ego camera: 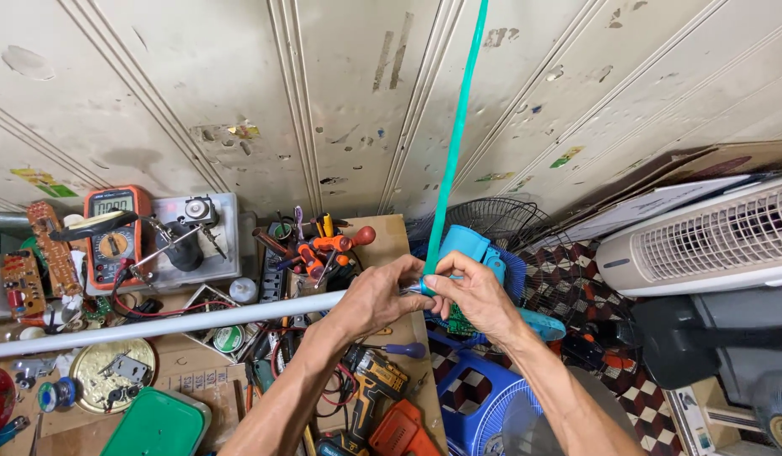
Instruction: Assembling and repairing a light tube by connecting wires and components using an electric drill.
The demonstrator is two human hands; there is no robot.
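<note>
- A long white tube (154, 325), smooth and round, runs from the left edge across the cluttered workbench (399, 232) and ends inside the left hand (378, 295).
- The left hand is clenched around that tube's right end, fingers wrapped over the top, thumb side toward the other hand.
- Left of the grip, the bench carries an orange multimeter (112, 224), a bare circuit board (53, 249), a round brass-coloured dish (112, 376) and a green plastic lid (159, 422), flat with rounded corners.
- Behind the left hand stands a cluster of orange-handled screwdrivers (327, 249); below the forearm lies a yellow and black cordless drill (374, 384).
- A thin teal strip (454, 143), flat and glossy, comes down from the top edge and meets both hands just where the tube ends.
- The right hand (471, 295) pinches the lower end of the strip between thumb and fingertips, touching the left hand's fingers.
- The joint between tube and strip is hidden by the fingers, so how they connect cannot be made out.
- A small green board (460, 325) peeks out under the right palm, mostly covered.
- Behind the right hand sit a light blue plastic housing (471, 245) and a black wire fan grille (500, 219).
- Further right, a white slatted fan unit (703, 241) is cut off by the frame edge.
</note>
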